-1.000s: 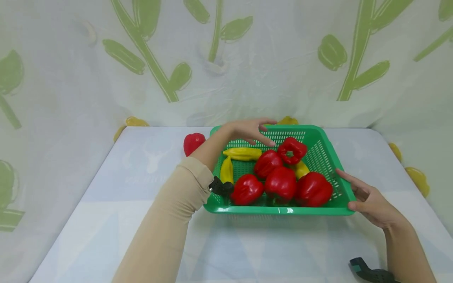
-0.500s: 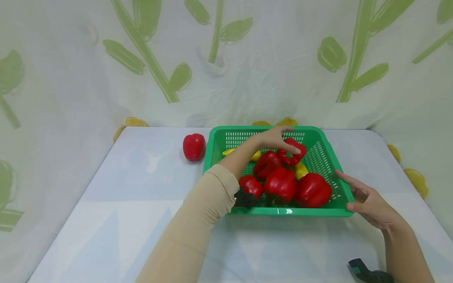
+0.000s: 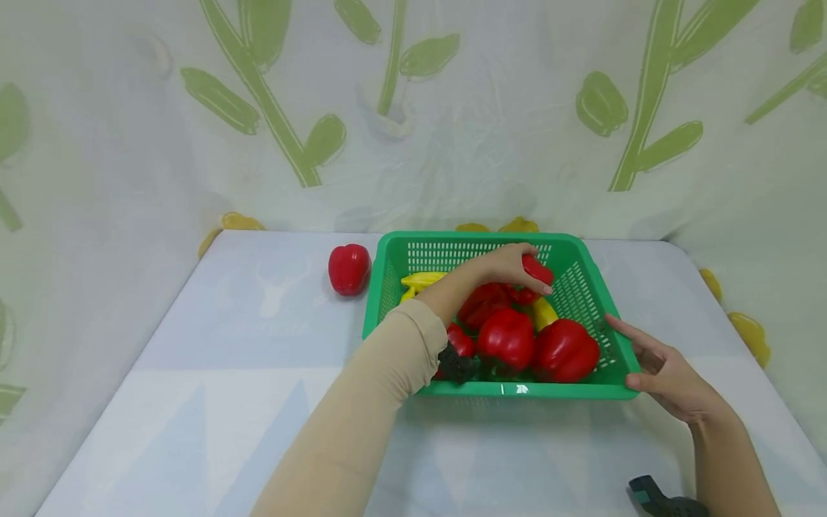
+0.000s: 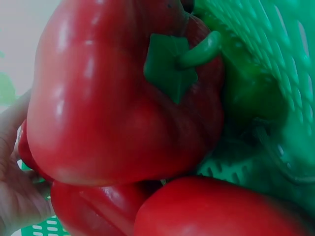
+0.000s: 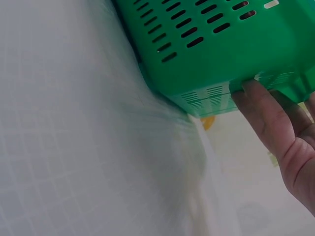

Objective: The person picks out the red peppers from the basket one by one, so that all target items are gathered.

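Observation:
My left hand (image 3: 507, 263) reaches into a green plastic basket (image 3: 581, 390) and grips a red bell pepper (image 3: 538, 271) between fingers and thumb. Several other red bell peppers (image 3: 507, 339) lie close below it, with a yellow pepper (image 3: 544, 314) partly covered among them. In the left wrist view a large red bell pepper (image 4: 113, 98) with a green stem hides much of the hand. My right hand (image 3: 675, 377) holds the basket's right side near the front corner, thumb at the rim. Its fingers (image 5: 266, 115) touch the outer wall in the right wrist view.
One red bell pepper (image 3: 349, 270) stands on the table outside the basket's left side. Long yellow peppers (image 3: 423, 279) lie at the basket's left, partly behind my left arm. A patterned curtain (image 3: 491, 143) hangs beyond the table's back edge.
My left hand has moved right across the basket and taken hold of the red bell pepper, which has tilted in its grip. The right hand stays at the basket's side.

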The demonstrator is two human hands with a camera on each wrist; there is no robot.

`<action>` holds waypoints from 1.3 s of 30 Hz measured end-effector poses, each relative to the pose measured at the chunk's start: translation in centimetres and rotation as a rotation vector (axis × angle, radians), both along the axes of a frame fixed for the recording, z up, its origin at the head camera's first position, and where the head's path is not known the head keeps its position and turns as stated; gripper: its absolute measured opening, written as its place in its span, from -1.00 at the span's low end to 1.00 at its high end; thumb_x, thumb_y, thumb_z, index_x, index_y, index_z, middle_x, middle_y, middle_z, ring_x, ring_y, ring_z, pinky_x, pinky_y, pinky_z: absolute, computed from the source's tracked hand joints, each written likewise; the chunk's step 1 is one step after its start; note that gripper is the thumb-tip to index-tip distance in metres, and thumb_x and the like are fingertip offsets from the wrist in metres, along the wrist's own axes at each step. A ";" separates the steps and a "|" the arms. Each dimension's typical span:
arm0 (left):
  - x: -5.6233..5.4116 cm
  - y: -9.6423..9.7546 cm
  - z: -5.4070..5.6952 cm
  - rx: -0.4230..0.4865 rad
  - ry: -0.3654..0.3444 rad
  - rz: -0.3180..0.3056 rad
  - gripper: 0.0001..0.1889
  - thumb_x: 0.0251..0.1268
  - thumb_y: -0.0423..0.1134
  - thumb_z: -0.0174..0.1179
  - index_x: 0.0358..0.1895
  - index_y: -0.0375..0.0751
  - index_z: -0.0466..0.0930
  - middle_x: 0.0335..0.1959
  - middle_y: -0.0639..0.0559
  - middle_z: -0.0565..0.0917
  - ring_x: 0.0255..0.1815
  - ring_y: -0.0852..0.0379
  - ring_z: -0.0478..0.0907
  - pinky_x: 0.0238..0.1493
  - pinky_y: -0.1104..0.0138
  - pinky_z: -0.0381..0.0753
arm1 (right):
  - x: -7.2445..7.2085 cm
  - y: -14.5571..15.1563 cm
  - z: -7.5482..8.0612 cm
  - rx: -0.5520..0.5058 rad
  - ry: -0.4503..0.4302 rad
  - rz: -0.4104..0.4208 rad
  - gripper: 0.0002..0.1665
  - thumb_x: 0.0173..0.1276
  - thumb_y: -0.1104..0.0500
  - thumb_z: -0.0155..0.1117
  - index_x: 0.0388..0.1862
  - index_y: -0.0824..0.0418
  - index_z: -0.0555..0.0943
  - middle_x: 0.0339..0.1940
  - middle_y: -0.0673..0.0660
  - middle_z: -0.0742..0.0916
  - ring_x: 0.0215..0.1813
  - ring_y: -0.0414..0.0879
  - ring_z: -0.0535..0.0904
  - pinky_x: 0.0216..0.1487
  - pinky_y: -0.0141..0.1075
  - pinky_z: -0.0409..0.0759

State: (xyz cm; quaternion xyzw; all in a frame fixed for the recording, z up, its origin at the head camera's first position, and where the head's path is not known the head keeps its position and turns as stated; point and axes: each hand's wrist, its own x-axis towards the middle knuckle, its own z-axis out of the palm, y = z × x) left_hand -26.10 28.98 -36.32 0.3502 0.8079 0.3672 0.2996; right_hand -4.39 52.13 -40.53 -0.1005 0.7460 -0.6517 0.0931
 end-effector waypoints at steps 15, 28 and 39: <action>-0.1 -1.0 1.2 0.064 0.092 0.006 -0.14 0.03 -0.02 0.38 0.42 -0.10 0.16 0.17 0.02 0.42 0.08 0.17 0.36 -0.22 0.47 0.58 | -0.4 0.4 0.6 0.018 0.011 0.001 -0.21 0.35 0.20 0.19 0.50 0.00 0.13 0.17 -0.06 0.51 0.17 -0.29 0.46 -0.05 -0.32 0.63; 0.0 -2.0 1.4 -0.003 -0.007 -0.098 -0.22 0.08 -0.10 0.35 0.39 -0.12 0.23 0.23 -0.01 0.42 0.15 0.14 0.37 -0.14 0.45 0.59 | 0.0 0.3 0.2 0.024 0.001 -0.030 -0.22 0.34 0.15 0.20 0.49 -0.01 0.15 0.17 -0.07 0.52 0.17 -0.29 0.46 -0.07 -0.30 0.64; 0.4 -1.8 0.9 -0.034 -0.102 -0.153 -0.15 0.01 -0.17 0.41 0.40 -0.09 0.16 0.13 0.02 0.42 0.08 0.16 0.36 -0.18 0.41 0.61 | 0.0 0.0 0.1 0.007 -0.018 -0.021 -0.22 0.34 0.16 0.20 0.50 -0.03 0.15 0.19 -0.09 0.51 0.16 -0.29 0.47 -0.05 -0.32 0.63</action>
